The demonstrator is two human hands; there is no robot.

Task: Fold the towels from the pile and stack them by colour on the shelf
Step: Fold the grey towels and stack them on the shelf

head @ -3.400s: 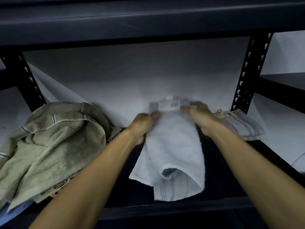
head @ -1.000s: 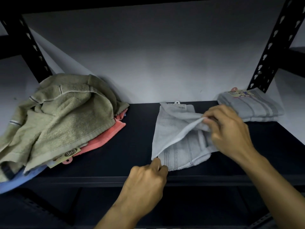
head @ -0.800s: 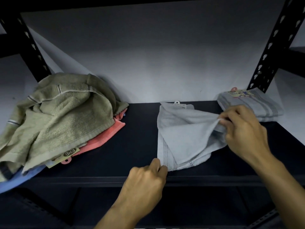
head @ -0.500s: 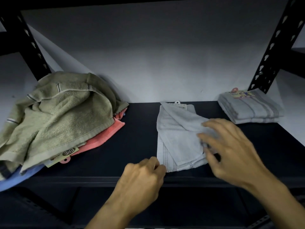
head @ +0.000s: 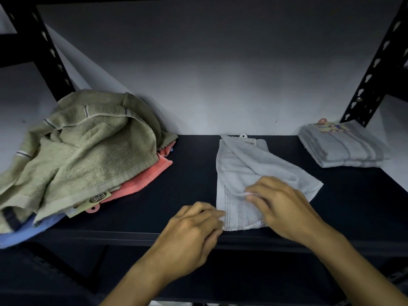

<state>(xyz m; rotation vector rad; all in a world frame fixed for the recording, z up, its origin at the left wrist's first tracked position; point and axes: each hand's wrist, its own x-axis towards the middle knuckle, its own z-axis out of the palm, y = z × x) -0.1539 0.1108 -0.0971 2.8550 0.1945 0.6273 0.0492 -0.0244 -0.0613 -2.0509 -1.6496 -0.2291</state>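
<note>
A pale grey towel lies partly folded in the middle of the dark shelf, its top flap spreading to the right. My left hand pinches its near left corner at the shelf's front edge. My right hand lies on the towel's near part, fingertips pinching a fold of the cloth. On the left sits the unfolded pile: an olive green towel on top, a coral one and a blue one under it. A folded grey towel with a label rests at the far right.
Black perforated uprights stand at the back left and back right. A white wall closes the back of the shelf. Bare dark shelf surface lies between the pile and the grey towel, and between that towel and the folded one.
My right hand let the flap drop to the right, then came back down and left onto the towel's near part. My left hand kept its hold on the corner.
</note>
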